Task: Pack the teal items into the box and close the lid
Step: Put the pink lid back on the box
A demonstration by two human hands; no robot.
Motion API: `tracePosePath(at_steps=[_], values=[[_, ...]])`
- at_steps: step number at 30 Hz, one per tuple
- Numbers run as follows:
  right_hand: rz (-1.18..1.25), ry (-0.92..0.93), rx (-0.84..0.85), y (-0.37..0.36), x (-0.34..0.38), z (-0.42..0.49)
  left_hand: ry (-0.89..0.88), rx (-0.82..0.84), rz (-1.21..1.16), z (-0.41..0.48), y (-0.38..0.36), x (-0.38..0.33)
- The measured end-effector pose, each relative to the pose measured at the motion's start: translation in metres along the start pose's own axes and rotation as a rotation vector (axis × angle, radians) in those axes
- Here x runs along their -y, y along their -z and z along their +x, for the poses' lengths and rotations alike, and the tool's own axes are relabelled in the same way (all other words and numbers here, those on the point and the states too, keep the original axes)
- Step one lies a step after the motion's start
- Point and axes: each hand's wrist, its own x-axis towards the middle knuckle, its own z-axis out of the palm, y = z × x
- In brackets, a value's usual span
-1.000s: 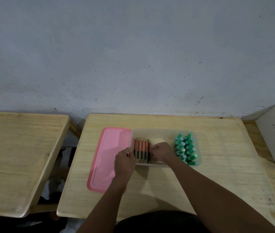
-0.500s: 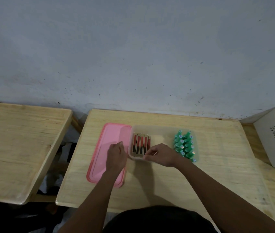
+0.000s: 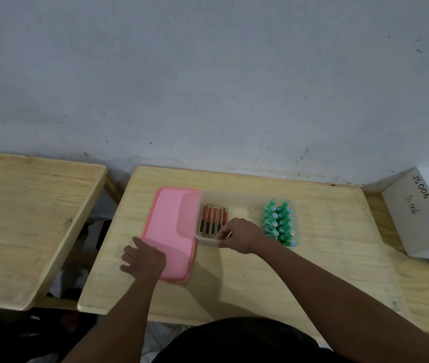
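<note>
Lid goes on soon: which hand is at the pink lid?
The left hand, over the lid's near-left corner; the right hand is at the clear box's front rim.

A bare, plain workroom: a wooden desk [image 3: 320, 260] and a second desk [image 3: 24, 218] stand side by side against a scuffed, speckled grey wall [image 3: 208, 87]. A white box [image 3: 417, 226] at the right carries handwritten "JS006".

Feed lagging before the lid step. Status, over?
Left hand on lid corner, grip unclear. Right hand pinches box near rim. Teal items in box, right end; lid off, on table. Red sticks share box.
</note>
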Motion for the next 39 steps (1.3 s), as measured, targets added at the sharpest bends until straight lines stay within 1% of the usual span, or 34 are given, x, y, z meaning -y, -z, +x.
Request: tracePosePath(at_steps=[3,6,8,10,13,16,18,19,21,23,25,26,28,31,33,35,37,38,39], values=[[-0.005,-0.010,-0.006,-0.002,-0.001,0.001,0.015,0.033,0.025,0.000,0.003,0.000],[0.000,-0.023,-0.019,-0.003,-0.001,0.000,0.008,0.008,0.029,0.003,0.009,0.003],[0.001,-0.028,-0.023,-0.005,-0.001,0.000,0.025,-0.018,-0.038,0.004,0.013,0.004],[0.002,-0.031,-0.025,-0.005,0.000,0.000,0.024,-0.038,-0.165,0.006,0.018,0.004],[0.002,-0.017,0.003,-0.003,-0.002,0.002,-0.098,-0.139,-0.345,0.000,0.031,-0.003],[0.061,0.009,0.033,0.002,0.001,0.002,-0.269,-0.334,-0.388,-0.011,0.050,-0.011],[0.244,-0.015,-0.048,0.011,0.010,-0.001,-0.408,-0.435,-0.422,-0.016,0.063,-0.016],[0.394,-0.041,-0.114,0.018,0.016,-0.002,-0.480,-0.472,-0.431,-0.017,0.069,-0.019],[0.800,-0.100,-0.215,0.036,0.029,-0.003,-0.643,-0.524,-0.379,-0.018,0.077,-0.023],[1.182,-0.114,-0.229,0.055,0.033,-0.002,-0.847,-0.592,-0.256,-0.020,0.080,-0.028],[1.423,-0.113,-0.207,0.073,0.030,-0.002,-1.050,-0.682,-0.141,-0.026,0.077,-0.032],[1.501,-0.127,-0.210,0.082,0.028,-0.004,-1.138,-0.727,-0.098,-0.030,0.074,-0.035],[1.584,-0.187,-0.262,0.092,0.024,-0.009,-1.253,-0.778,-0.054,-0.038,0.068,-0.039],[1.578,-0.249,-0.416,0.094,0.010,-0.017,-1.333,-0.779,-0.043,-0.044,0.059,-0.043],[1.558,-0.258,-0.459,0.089,-0.001,-0.024,-1.351,-0.706,-0.063,-0.045,0.056,-0.043],[1.540,-0.248,-0.503,0.083,-0.010,-0.031,-1.272,-0.587,-0.145,-0.045,0.053,-0.041],[1.512,-0.247,-0.542,0.076,-0.019,-0.034,-1.074,-0.503,-0.261,-0.047,0.053,-0.043],[1.514,-0.250,-0.555,0.072,-0.024,-0.035,-0.935,-0.452,-0.353,-0.051,0.055,-0.045],[1.528,-0.255,-0.564,0.069,-0.026,-0.037,-0.776,-0.359,-0.490,-0.055,0.058,-0.049]])
